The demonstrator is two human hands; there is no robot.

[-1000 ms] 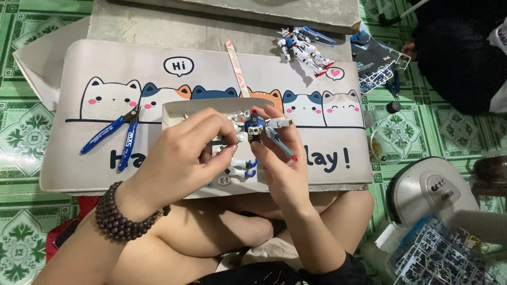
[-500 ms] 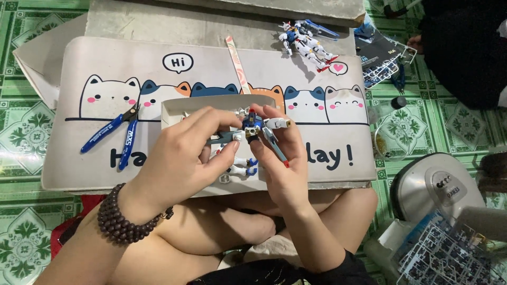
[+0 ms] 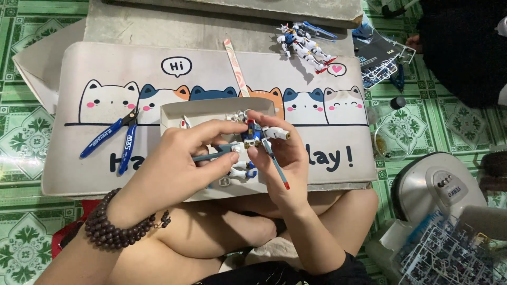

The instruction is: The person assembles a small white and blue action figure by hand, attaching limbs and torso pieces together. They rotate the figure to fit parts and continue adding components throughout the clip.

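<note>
Over the cat-print mat (image 3: 95,68), just at 6 o'clock of the tray (image 3: 174,112), my right hand (image 3: 282,163) pinches the toy robot (image 3: 252,136) while my left hand (image 3: 177,163) grips a grey stick (image 3: 214,153) at its side, mid-assembly, needing steady pressure.

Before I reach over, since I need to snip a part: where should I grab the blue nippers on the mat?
Take the nippers by the two blue handles, coming from the lower left. They lie flat on the mat, jaws pointing up-right toward the tray, handles splayed toward the mat's edge, clear of both hands.
</note>
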